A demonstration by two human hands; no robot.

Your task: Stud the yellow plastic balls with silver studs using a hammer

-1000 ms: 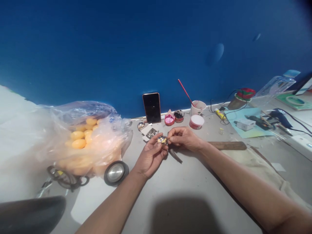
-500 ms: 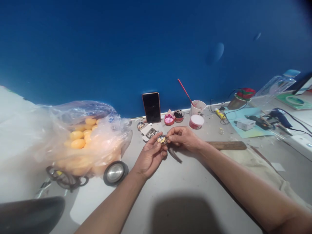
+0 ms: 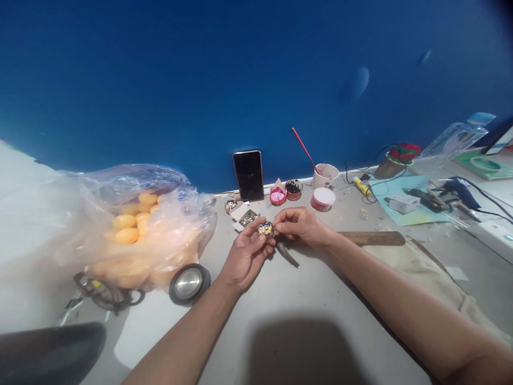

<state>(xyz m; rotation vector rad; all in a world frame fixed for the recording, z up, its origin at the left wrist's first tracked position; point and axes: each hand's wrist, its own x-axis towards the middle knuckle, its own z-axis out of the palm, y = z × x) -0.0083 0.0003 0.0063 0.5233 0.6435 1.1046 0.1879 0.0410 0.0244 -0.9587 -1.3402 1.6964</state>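
My left hand (image 3: 251, 251) holds a small yellow ball (image 3: 265, 229) with shiny pieces and dark patches on it, between thumb and fingers. On the ball's right side, the thumb and forefinger of my right hand (image 3: 298, 225) are pinched together against its edge; whatever they hold is too small to make out. A white box (image 3: 242, 211) with small shiny pieces (image 3: 249, 218) lies just beyond my left fingertips. Under my right hand and forearm lies a hammer, its dark claw (image 3: 287, 254) and wooden handle (image 3: 372, 238) showing, its middle hidden.
A phone (image 3: 249, 175) leans against the blue wall. Pink (image 3: 278, 195) and black (image 3: 294, 189) tubs, a lidded tub (image 3: 323, 199) and a cup (image 3: 325, 175) with a red stick stand behind. Left is a plastic bag (image 3: 172, 214) of yellow balls, beside a round metal lid (image 3: 189, 284).
The ball has turned slightly in my fingers, showing more yellow. Both hands stay in almost the same place.
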